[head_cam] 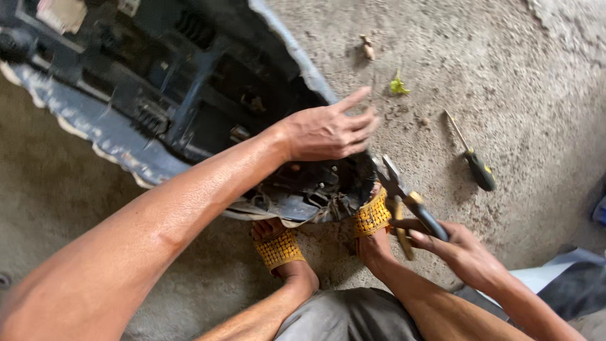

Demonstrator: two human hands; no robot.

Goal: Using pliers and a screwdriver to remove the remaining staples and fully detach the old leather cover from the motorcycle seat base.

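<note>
My left hand [331, 131] reaches out flat, fingers apart, over the narrow end of an upturned black seat base [158, 95] lying on the concrete floor. It holds nothing. My right hand [457, 249] grips a pair of pliers [404, 196] with black and yellow handles. The jaws point up-left toward the seat's end. My feet in yellow woven sandals [372, 215] sit right under the seat's tip.
A screwdriver [470, 155] with a black and yellow handle lies on the floor to the right. A small green scrap [398, 85] and a brown bit [367, 48] lie farther off. Grey cloth [568, 278] is at the lower right.
</note>
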